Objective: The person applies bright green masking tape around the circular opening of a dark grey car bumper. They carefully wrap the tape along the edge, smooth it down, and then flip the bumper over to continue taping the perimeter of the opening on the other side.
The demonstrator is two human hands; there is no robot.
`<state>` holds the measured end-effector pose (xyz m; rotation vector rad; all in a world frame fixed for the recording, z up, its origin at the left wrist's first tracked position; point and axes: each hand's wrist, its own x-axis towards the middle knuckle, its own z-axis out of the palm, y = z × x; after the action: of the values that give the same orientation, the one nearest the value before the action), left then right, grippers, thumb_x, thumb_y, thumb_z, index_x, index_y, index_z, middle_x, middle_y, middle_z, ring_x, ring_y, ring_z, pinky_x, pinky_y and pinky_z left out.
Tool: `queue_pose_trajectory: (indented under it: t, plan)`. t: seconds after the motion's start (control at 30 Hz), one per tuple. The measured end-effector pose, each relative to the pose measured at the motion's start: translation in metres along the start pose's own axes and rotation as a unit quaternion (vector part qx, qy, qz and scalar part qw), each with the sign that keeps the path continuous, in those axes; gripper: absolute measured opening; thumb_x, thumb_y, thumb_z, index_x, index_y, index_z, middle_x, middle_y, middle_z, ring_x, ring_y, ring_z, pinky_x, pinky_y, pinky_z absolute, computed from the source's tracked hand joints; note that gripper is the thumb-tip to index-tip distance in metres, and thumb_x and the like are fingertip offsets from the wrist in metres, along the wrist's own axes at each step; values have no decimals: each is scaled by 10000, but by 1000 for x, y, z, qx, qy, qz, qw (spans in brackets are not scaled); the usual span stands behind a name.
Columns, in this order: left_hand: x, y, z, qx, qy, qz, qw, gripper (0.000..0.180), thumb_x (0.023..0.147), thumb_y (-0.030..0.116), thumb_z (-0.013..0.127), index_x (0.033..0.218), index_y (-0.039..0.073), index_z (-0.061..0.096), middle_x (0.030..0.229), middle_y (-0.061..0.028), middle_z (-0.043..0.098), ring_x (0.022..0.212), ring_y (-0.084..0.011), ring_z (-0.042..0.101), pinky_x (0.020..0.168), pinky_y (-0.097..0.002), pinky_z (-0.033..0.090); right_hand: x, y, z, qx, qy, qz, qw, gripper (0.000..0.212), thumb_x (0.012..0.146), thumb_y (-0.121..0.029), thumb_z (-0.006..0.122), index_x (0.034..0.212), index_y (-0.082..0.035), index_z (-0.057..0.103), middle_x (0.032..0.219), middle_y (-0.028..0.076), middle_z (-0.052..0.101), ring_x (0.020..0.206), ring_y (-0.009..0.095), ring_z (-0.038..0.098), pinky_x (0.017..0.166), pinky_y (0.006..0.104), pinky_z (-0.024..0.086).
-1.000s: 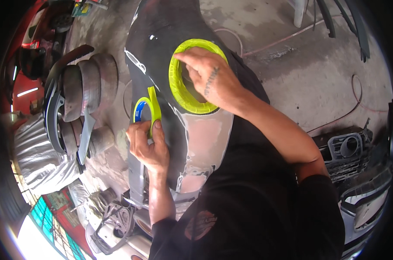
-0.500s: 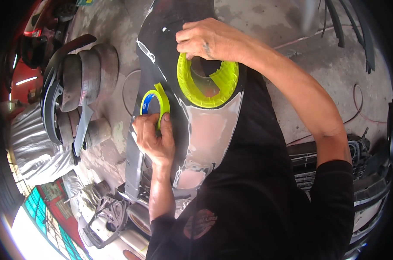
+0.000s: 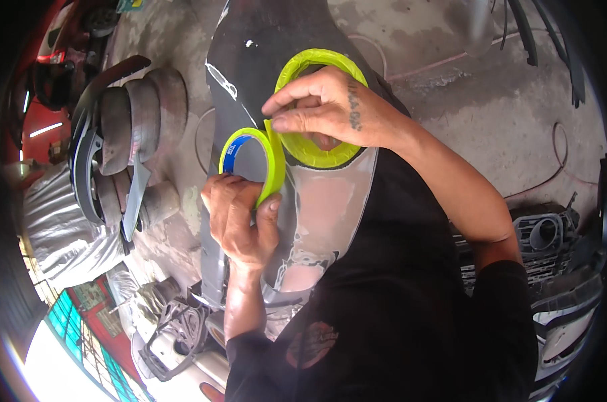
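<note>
A roll of bright yellow-green masking tape (image 3: 276, 175) with a blue inner core is gripped at its lower edge by my left hand (image 3: 240, 221), thumb and fingers closed on it. My right hand (image 3: 333, 107) pinches the tape's loose end between thumb and fingers, just right of the roll. Below both hands lies a dark car bumper (image 3: 276, 43) with sanded grey and pinkish patches and white edges. A round opening in it is rimmed with a ring of yellow-green tape (image 3: 325, 159). My right hand covers part of that ring and opening.
Worn tyres (image 3: 163, 107) stand at left beside curved dark trim (image 3: 82, 167) and a silver cover (image 3: 69, 218). A grille part (image 3: 551, 234) lies at right, near a thin hose (image 3: 559, 151) on the concrete floor. Black strips (image 3: 521, 33) are at upper right.
My right hand has left the upper rim of the taped opening and come down to the roll's loose end. The upper rim now shows tape. My left hand has turned the roll slightly.
</note>
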<state>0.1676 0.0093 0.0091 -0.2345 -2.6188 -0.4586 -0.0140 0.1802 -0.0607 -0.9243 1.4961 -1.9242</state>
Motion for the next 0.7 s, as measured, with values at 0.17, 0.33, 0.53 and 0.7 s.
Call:
queue_pose_trajectory:
  t: [0.17, 0.33, 0.53, 0.7]
  plan:
    - [7, 2, -3, 18, -27, 19, 999, 203, 854, 131, 845, 966, 11, 726, 886, -114, 676, 858, -351, 644, 918, -514, 504, -2, -7, -6, 17, -5, 62, 998, 211, 983, -156, 809, 1060, 39, 782, 779, 38, 726, 577, 84, 628, 541, 253, 496]
    - [12, 12, -8, 45, -62, 3, 997, 245, 794, 117, 878, 974, 24, 738, 860, -85, 661, 819, -322, 624, 871, -477, 474, -16, 6, -26, 14, 81, 133, 988, 166, 963, -145, 809, 973, 21, 797, 732, 37, 715, 581, 92, 639, 535, 255, 499]
    - [33, 32, -5, 98, -101, 49, 989, 237, 795, 96, 867, 986, 29, 745, 874, -78, 669, 816, -290, 615, 884, -456, 448, -5, 31, -17, -138, 152, 88, 975, 177, 960, -120, 787, 984, 55, 790, 760, 105, 745, 586, 153, 669, 574, 335, 530]
    - [44, 35, -2, 131, -113, 66, 983, 251, 809, 99, 861, 1019, 26, 744, 848, -75, 660, 801, -288, 609, 894, -457, 446, 7, 45, 0, -211, 180, 56, 959, 144, 963, -86, 757, 976, 52, 798, 782, 192, 747, 656, 278, 711, 688, 395, 564]
